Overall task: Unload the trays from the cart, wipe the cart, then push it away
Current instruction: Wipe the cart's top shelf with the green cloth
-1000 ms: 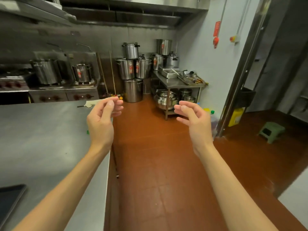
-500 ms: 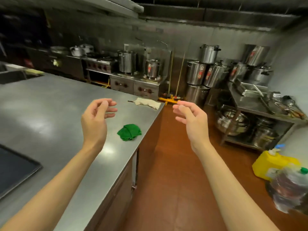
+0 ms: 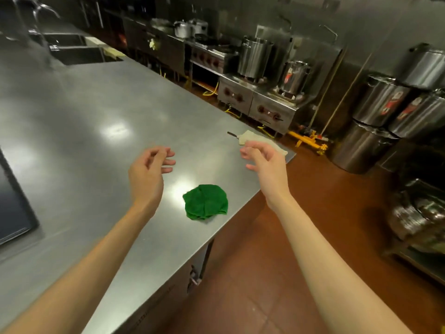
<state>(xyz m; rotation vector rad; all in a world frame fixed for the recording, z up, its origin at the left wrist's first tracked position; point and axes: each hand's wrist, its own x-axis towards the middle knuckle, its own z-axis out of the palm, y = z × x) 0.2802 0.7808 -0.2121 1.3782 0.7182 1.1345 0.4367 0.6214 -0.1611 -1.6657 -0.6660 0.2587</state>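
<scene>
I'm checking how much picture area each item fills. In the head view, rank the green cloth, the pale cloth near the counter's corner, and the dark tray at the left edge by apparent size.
1. dark tray, though cut off by the frame edge and nearest the camera.
2. green cloth.
3. pale cloth, farther off and partly hidden behind the right hand, so its real size is unsure.

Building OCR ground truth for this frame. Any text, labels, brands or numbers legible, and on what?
None can be read.
Red-and-white labels on the stacked stockpots: blurred, illegible.
Red label on the small stockpot on the stove: blurred, illegible.
Stove front panel: knobs only, no markings visible.
Green cloth and steel counter: no text.
</scene>
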